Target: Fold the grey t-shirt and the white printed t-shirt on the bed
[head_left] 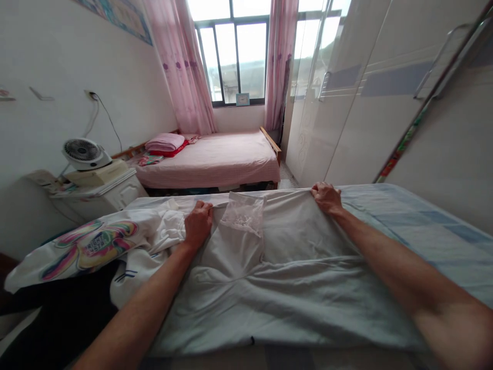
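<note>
A pale grey-white garment point(300, 298) with a lace panel point(244, 213) lies spread over the bed in front of me, creased across its middle. My left hand point(199, 224) is closed on its far edge, left of the lace. Farther right, my right hand point(326, 198) pinches the same far edge, and the cloth between them is drawn fairly taut. White clothing with a colourful print point(98, 244) is heaped beside my left forearm, together with a black garment point(73, 313).
The near bed has a blue-and-white checked cover point(416, 216). Beyond it stands a pink-covered bed point(227, 154) with folded bedding point(165, 142). A fan point(85, 152) sits on a cabinet point(100, 192) at left. Tall wardrobes point(354, 118) line the right side.
</note>
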Tool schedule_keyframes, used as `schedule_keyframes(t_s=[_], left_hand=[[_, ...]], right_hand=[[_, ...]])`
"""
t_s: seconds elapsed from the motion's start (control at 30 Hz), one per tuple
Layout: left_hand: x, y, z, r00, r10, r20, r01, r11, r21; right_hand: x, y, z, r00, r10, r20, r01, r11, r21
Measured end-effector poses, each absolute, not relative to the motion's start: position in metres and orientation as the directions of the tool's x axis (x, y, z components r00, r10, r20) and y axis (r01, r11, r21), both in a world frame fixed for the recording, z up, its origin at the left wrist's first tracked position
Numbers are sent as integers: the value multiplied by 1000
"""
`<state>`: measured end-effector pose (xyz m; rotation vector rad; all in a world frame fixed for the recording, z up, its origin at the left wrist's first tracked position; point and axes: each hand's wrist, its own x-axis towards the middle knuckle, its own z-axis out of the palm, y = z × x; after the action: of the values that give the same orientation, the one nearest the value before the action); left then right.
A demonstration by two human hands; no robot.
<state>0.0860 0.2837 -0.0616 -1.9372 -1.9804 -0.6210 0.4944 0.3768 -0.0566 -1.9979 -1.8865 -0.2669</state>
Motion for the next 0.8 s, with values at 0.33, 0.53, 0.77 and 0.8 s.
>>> schedule_keyframes(t_s=[0.33,0.53,0.77,0.8], left_hand=[[83,288,-68,44,897,439,998,-22,-55],[92,277,-70,346,828,441,916,-400,32],[92,273,-94,350,909,225,930,-367,37],[93,273,-93,341,918,201,935,-354,33]], right_hand=[[512,374,-59,45,935,352,996,-13,-92],[581,358,-62,274,941,199,962,-266,-69],[594,360,-66,343,919,196,939,-338,-60],[591,360,-63,360,905,225,933,-355,-62]])
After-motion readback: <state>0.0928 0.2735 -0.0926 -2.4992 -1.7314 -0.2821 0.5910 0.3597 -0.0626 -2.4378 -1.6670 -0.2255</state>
